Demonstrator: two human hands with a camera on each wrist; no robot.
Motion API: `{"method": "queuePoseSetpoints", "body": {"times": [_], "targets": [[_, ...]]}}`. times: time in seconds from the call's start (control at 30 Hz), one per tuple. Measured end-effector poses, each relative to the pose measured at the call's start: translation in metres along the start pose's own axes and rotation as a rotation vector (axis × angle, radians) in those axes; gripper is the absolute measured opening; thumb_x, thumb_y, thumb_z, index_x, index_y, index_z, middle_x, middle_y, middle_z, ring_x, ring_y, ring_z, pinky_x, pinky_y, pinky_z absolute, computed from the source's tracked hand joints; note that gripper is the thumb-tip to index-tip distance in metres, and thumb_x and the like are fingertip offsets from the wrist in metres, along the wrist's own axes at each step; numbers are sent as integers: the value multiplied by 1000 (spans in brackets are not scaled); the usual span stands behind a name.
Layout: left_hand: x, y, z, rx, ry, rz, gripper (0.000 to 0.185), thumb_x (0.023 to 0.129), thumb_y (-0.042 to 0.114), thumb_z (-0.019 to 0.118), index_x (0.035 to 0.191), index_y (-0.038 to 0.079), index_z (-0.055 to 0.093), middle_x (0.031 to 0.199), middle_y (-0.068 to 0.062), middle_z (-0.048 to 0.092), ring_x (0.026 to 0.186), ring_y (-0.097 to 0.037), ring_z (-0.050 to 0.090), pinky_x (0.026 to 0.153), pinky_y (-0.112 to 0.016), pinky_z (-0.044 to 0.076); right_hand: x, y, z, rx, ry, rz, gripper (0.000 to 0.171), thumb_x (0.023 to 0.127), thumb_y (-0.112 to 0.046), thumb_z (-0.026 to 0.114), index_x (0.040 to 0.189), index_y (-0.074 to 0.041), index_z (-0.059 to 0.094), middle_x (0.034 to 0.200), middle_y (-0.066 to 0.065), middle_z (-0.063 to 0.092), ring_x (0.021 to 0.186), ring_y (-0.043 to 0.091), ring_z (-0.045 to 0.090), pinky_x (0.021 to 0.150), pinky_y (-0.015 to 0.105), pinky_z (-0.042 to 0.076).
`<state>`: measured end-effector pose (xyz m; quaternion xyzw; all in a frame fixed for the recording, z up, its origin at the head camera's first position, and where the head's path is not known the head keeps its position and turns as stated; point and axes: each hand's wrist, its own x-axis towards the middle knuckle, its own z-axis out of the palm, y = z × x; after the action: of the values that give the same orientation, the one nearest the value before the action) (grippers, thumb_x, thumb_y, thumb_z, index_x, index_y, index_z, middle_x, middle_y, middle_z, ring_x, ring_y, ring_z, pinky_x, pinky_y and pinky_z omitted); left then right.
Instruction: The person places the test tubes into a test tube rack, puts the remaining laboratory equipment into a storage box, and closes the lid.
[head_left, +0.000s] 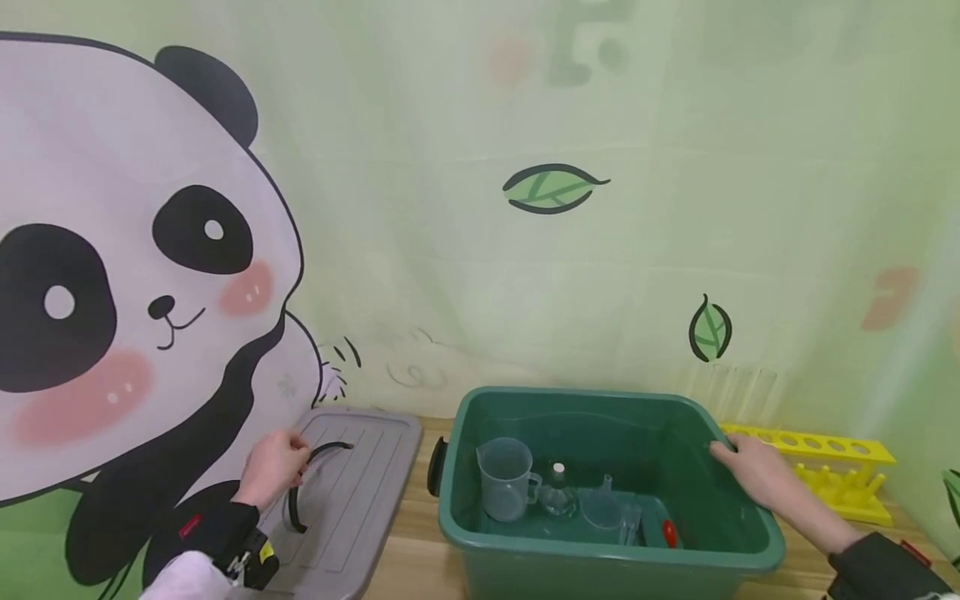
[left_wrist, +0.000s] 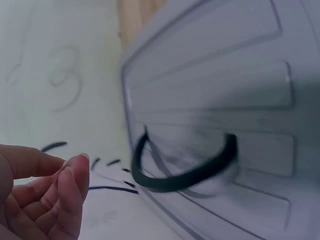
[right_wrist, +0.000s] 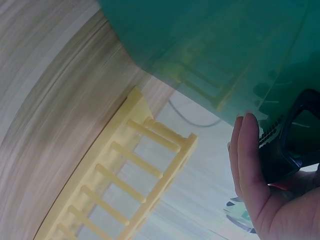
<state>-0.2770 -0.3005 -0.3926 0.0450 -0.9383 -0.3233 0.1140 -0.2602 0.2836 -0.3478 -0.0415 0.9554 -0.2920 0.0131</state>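
Left hand sits at the grey lid, fingers loosely curled by its black handle; the wrist view shows the fingers apart from the handle, holding nothing. Lid leans on the wall, left of the green bin. Right hand rests on the bin's right rim, fingers straight along the wall beside the black side handle (not gripping it). Bin stands on the wooden worktop. Inside: clear measuring cup, small flask, funnel, something red. Yellow rack is just right of the bin, behind the hand.
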Motion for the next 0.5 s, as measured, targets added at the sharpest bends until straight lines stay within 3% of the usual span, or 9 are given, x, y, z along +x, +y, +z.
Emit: {"method": "queuePoseSetpoints", "body": {"times": [0.13, 0.3, 0.5], "targets": [[4, -14, 2, 104, -2, -45, 12, 82, 4, 54, 82, -7, 57, 67, -11, 54, 55, -21, 53, 49, -36, 42, -1, 2, -2, -14, 4, -1, 43, 95, -21, 36, 107, 18, 49, 86, 16, 60, 74, 25, 57, 65, 42, 49], [9, -24, 9, 145, -29, -119, 25, 81, 9, 59, 91, -13, 52, 82, -24, 55, 72, -32, 53, 57, -43, 43, 0, 2, -3, -20, 5, -6, 42, 96, -22, 36, 106, 17, 51, 85, 14, 60, 74, 24, 57, 65, 41, 49], [13, -32, 16, 196, -62, -123, 32, 79, 11, 64, 83, -17, 49, 73, -21, 53, 70, -33, 54, 59, -43, 45, 0, 3, -2, -14, 1, -7, 43, 96, -22, 37, 107, 16, 51, 86, 14, 60, 75, 24, 57, 66, 42, 49]]}}
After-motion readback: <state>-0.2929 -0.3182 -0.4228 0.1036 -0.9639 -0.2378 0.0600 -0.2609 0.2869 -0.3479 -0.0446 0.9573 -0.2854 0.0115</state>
